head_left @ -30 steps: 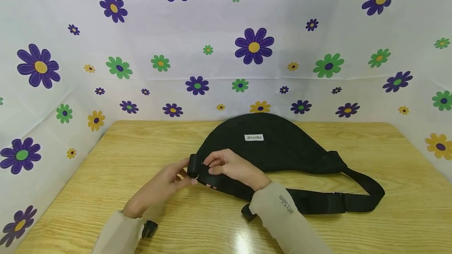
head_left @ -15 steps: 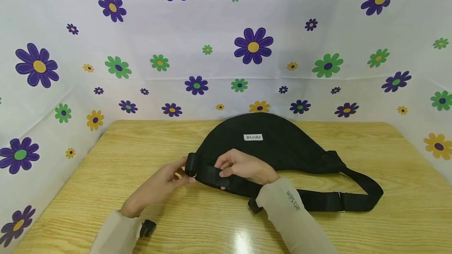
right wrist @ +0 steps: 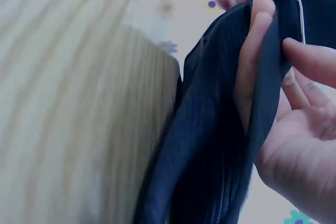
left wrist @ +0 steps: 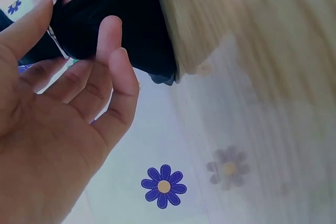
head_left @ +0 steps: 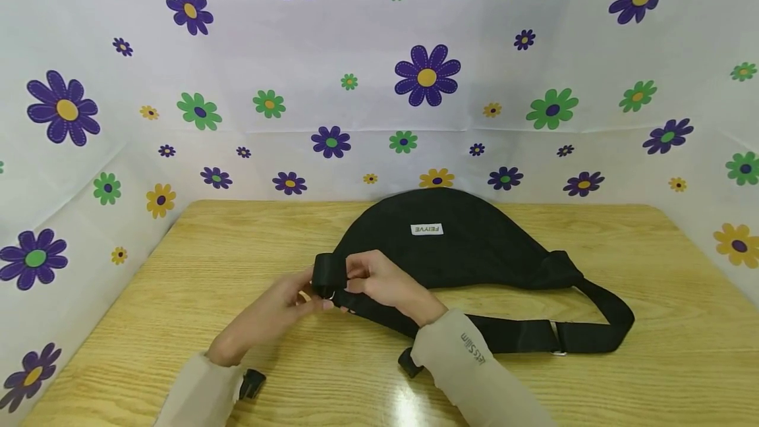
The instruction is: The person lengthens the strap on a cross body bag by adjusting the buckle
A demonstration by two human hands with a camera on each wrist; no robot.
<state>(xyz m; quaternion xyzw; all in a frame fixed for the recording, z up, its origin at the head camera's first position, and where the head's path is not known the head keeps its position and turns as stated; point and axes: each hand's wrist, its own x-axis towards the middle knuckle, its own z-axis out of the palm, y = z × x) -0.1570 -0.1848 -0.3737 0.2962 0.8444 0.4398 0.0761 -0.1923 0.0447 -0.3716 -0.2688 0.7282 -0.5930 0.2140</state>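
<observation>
A black waist bag (head_left: 450, 256) with a small white label (head_left: 427, 229) lies on the table, its strap (head_left: 522, 336) running along the near side. My left hand (head_left: 269, 318) holds the strap's metal slider (left wrist: 56, 43) at the bag's left end, between thumb and fingers. A loop of webbing (head_left: 329, 271) stands up from that slider. Right beside the loop, my right hand (head_left: 391, 285) pinches the strap between thumb and fingers; in the right wrist view the strap (right wrist: 270, 77) passes between the thumb and a finger.
A black buckle piece (head_left: 252, 384) lies by the left sleeve. Another black strap end (head_left: 409, 362) shows beside the right cuff. A second metal slider (head_left: 557, 338) sits on the strap at right. Flowered white cloth (head_left: 367, 51) stands behind the wooden table (head_left: 249, 229).
My right hand slid right along the strap, then came back left to the slider. The webbing loop has grown wider, and the strap's right part has shifted left. My left hand has stayed put.
</observation>
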